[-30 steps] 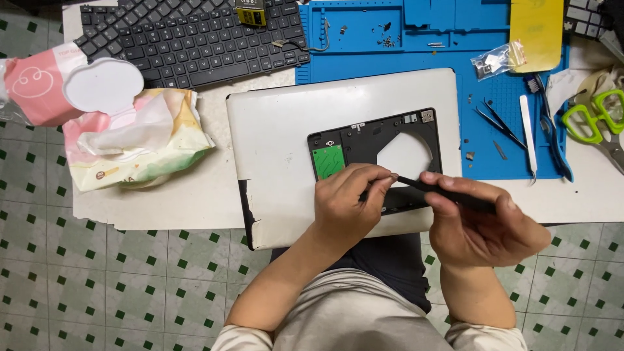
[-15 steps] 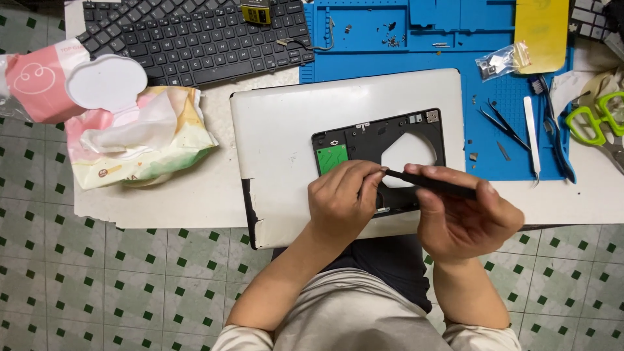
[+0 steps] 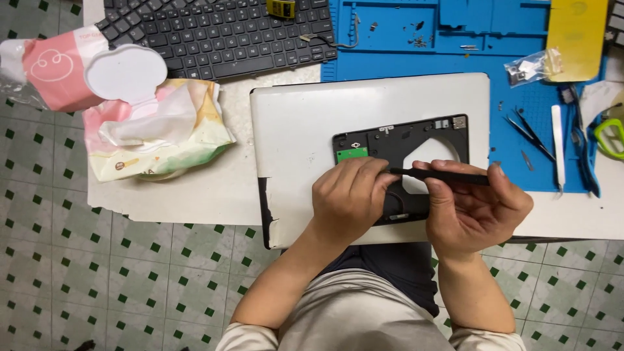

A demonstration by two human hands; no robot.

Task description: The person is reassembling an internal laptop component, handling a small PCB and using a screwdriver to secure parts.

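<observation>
Two hands working over white laptop base, lying mid-counter. Left hand pressing, fingers curled together, on black inner bay, just at five o'clock of green circuit board. Right hand, grip clamped on black pry tool, tip pointing toward nine o'clock. Risking, likely: tip slipping, gouging board; base overhanging counter edge, tipping under too much pressure.
</observation>
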